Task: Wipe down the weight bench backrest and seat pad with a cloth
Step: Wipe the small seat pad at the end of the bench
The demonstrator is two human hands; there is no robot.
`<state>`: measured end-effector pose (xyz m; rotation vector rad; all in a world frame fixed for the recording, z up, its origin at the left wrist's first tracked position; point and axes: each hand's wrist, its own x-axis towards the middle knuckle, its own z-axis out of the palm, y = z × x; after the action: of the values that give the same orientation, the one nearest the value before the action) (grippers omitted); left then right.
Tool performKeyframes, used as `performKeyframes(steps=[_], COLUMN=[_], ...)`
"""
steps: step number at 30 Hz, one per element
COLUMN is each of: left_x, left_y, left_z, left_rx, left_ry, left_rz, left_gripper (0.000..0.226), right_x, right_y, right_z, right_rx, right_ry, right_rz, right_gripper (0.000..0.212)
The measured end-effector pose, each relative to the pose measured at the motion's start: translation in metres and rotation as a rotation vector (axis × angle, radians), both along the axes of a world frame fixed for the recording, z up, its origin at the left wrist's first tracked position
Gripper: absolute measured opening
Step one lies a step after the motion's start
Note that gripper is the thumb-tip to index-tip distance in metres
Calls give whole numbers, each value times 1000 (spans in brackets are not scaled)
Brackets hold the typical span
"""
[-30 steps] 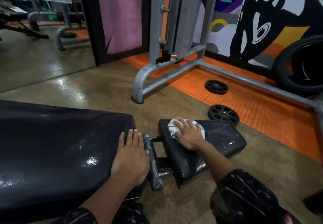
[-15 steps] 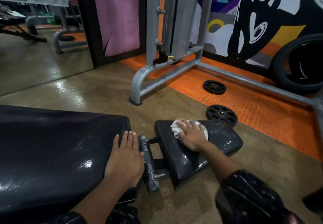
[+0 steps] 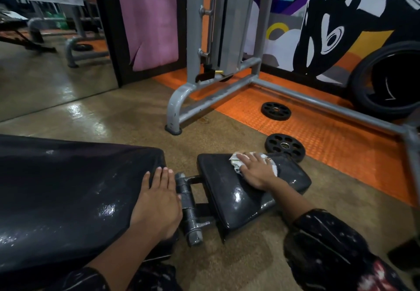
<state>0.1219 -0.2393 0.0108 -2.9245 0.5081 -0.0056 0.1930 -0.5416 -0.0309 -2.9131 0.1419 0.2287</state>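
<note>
On seat pad (image 3: 238,190), far edge: cloth (image 3: 254,162) under right hand (image 3: 255,172) — shifted outward from pad's near corner a second ago, so wiping stroke advancing across pad; likely mid-way, narrow end not yet covered. Right fingers (image 3: 244,160) straight, spread, pressing cloth flat, wrist low, forearm angled in from lower right. Left hand (image 3: 159,202) flat on backrest (image 3: 68,190) end — fingers extended, together, gripping nothing, bracing. Wet sheen on backrest suggests already wiped.
</note>
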Motion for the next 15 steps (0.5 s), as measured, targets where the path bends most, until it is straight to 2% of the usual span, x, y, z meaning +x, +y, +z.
performKeyframes(steps=[3,5,7,10,12,15], left_x=[-1,-1,-1,-1,0,1], left_y=[-1,0,0,0,1,3], left_z=[0,0,-1,1,-1,-4], left_rx=[-4,0,-7,-19,-13,-33], left_ry=[-6,-10,-6,-6,-13,-24], left_rz=[4,0,-2,-11,-17,-21], left_gripper=[67,68,66,63,67,82], right_x=[-38,-44,-30,7,16,-7], right_y=[-23,-53,-73,-53,-25,-11], right_z=[2,2,2,4,4,0], right_rx=[41,26,-1,11,3,12], right_ry=[-53,-53,-2,79,66,-22], right_rz=[179,126,-54,-244,-203,-9], right_gripper=[68,81,72,56,56,54])
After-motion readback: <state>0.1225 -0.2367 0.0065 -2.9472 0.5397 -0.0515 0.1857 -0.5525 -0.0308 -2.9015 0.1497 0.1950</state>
